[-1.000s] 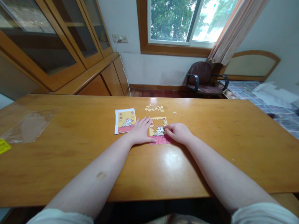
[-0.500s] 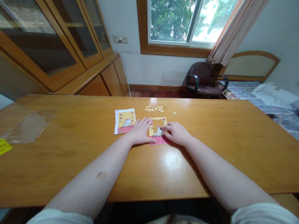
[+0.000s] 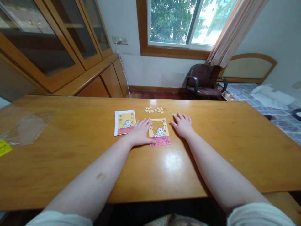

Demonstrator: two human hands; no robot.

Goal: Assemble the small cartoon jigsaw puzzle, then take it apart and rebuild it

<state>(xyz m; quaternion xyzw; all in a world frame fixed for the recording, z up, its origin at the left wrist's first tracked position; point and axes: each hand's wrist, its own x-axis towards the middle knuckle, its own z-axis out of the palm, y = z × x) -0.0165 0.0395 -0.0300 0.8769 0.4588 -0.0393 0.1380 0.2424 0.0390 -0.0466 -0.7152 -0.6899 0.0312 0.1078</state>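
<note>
A partly assembled jigsaw puzzle (image 3: 160, 133), yellow above and pink below with a white animal, lies flat on the wooden table (image 3: 70, 150). My left hand (image 3: 140, 132) rests flat beside its left edge, thumb touching the lower corner. My right hand (image 3: 182, 125) lies open on the table just right of the puzzle, fingers spread toward a lone loose piece (image 3: 174, 114). A small pile of loose pieces (image 3: 154, 110) sits behind the puzzle. A printed reference picture (image 3: 124, 121) lies left of my left hand.
A clear plastic bag (image 3: 25, 127) and a yellow slip (image 3: 4, 147) lie at the table's left end. Wooden glass-door cabinets (image 3: 58, 40) stand to the left; a dark armchair (image 3: 202, 81) sits under the window; a bed (image 3: 270, 100) is on the right.
My right hand lifted off the puzzle and moved right and farther away, opening flat near the lone piece. My left hand stayed put. The view shifted slightly.
</note>
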